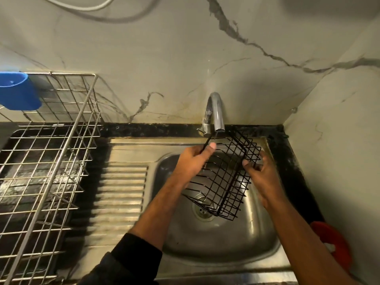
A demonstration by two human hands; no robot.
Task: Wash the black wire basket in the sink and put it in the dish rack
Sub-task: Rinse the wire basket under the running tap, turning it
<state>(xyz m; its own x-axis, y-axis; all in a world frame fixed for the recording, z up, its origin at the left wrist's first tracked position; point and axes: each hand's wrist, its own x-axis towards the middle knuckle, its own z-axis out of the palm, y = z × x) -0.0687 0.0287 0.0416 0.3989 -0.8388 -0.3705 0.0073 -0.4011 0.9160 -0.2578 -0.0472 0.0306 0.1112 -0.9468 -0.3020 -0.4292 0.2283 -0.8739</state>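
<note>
A person holds a black wire basket (223, 177) with both hands over the steel sink (222, 239), tilted so one end dips toward the drain (203, 211) and the other rises under the spout of a chrome tap (214, 114). The left hand (192, 161) curls its fingers around the basket's upper left rim wire, thumb on top; the right hand (260, 173) pinches the wire on the opposite side, fingers hooked through the mesh. Whether water is running cannot be told.

Left of the left hand, the sink's ribbed draining board (121, 188) runs out toward a steel wire dish rack (49, 161), which stands on a dark, glossy countertop (156, 128) well apart from the basket. A blue plastic cup (18, 91) hangs at the rack's far corner. Beyond both hands, marble-patterned wall panels (164, 48) with grey veins meet in a corner to the right of the right hand; a pale cable (86, 5) loops across the top. Near the right forearm, a red object (333, 241) sits at the sink's edge, partly hidden. A dark sleeve (131, 262) covers the left arm's lower part.
</note>
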